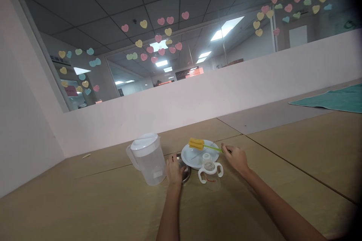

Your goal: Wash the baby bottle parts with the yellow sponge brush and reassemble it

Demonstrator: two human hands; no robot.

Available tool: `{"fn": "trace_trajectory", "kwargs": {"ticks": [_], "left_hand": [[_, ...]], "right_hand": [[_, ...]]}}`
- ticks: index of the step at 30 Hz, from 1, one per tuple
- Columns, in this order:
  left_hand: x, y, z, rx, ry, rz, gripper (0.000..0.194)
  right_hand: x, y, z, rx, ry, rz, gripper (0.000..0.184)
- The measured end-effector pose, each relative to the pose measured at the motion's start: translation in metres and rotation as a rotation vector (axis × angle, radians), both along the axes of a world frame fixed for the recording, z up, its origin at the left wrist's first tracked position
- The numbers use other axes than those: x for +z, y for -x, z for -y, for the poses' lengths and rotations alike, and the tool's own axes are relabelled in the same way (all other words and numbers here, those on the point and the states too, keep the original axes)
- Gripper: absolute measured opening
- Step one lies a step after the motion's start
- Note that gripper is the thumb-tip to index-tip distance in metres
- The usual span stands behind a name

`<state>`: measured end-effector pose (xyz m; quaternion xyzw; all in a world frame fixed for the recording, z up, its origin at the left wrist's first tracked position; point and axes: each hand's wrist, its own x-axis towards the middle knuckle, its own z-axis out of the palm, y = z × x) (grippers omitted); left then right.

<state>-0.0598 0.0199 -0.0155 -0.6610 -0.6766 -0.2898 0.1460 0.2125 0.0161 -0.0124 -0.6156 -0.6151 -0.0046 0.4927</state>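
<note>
My left hand [174,170] rests with its fingers curled on a small metal dish [186,173], right beside a translucent plastic pitcher [148,158] with a white lid. My right hand [236,157] pinches the green handle of a yellow sponge bottle brush [197,143]. The brush head lies over a white plate [189,157]. A clear baby bottle [209,171] with two white handles stands between my hands, in front of the plate.
All of this sits on a tan table [113,203] against a low pink wall [198,98]. A teal cloth [333,99] lies at the far right. Above the wall is a window with heart stickers. A small pale stick [86,156] lies far left.
</note>
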Motion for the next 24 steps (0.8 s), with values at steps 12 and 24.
{"fn": "trace_trajectory", "kwargs": {"ticks": [12,24], "left_hand": [[0.006,-0.009,0.008,-0.196,-0.024,0.091,0.062],[0.023,-0.079,-0.014,-0.61,0.187,0.207,0.018]], "right_hand": [[0.001,-0.001,0.0,-0.018,0.04,-0.01,0.059],[-0.001,-0.012,-0.005,-0.088,0.142,-0.123,0.057]]}}
